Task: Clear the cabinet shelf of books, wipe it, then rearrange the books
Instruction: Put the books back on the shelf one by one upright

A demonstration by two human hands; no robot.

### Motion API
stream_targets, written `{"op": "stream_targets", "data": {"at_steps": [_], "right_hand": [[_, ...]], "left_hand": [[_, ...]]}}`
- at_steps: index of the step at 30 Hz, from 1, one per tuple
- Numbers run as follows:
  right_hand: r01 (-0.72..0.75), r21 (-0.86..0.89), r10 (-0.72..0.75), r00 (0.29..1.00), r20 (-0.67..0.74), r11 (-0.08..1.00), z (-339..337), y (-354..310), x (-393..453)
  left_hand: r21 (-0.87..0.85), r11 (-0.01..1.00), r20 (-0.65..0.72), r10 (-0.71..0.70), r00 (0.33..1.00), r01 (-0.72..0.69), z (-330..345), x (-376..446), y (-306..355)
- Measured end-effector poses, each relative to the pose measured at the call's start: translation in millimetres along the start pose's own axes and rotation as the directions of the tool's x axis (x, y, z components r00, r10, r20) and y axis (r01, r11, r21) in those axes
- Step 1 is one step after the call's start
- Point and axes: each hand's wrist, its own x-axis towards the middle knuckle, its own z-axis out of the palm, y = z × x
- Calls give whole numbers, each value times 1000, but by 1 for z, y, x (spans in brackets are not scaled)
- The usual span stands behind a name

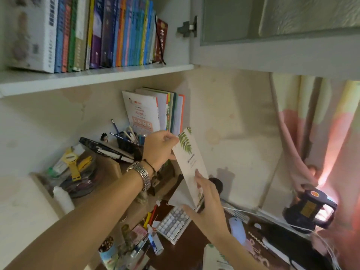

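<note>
books (101, 32) stand upright in a tight row on the white cabinet shelf (93, 80) at top left, spines out, blue, orange, green and purple, with a dark red book (161, 41) at the right end leaning slightly on the row. cabinet door (272, 36) hangs open at top right, hinge (187, 26) visible. below the shelf a second small group of books (155, 112) stands against the wall above the desk. both hands hold a thin white notebook with a green fern print (190, 162), tilted, in the air below the shelf and in front of the lower books. left hand (159, 151), wristwatch (141, 174) on the wrist, pinches its upper left edge, thumb and fingers curled on it. right hand (206, 207) grips the lower end, fingers laid up the cover, thumb underneath. on the desk below: a white keyboard (172, 223), white mouse (236, 228), pen cup (126, 143), black lantern-style lamp (311, 209) at right, pink and yellow curtain (321, 123) behind it. clutter of small items at left, too blurred to name.
</note>
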Motion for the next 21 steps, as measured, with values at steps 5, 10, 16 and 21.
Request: {"op": "stream_targets", "data": {"at_steps": [5, 10, 16, 21], "right_hand": [[48, 9, -46, 988, -145, 999, -5, 7, -2], [91, -34, -97, 954, -283, 995, -15, 14, -1], [139, -70, -154, 938, -310, 988, -23, 16, 6], [191, -38, -193, 936, -295, 981, -26, 13, 18]], "left_hand": [[-41, 998, -35, 51, 998, -52, 11, -5, 12], [-84, 996, -10, 1, 1000, -2, 19, -6, 24], [-57, 998, -6, -5, 1000, 5, 19, -1, 35], [2, 1000, -48, -28, 998, 28, 14, 7, 47]]}}
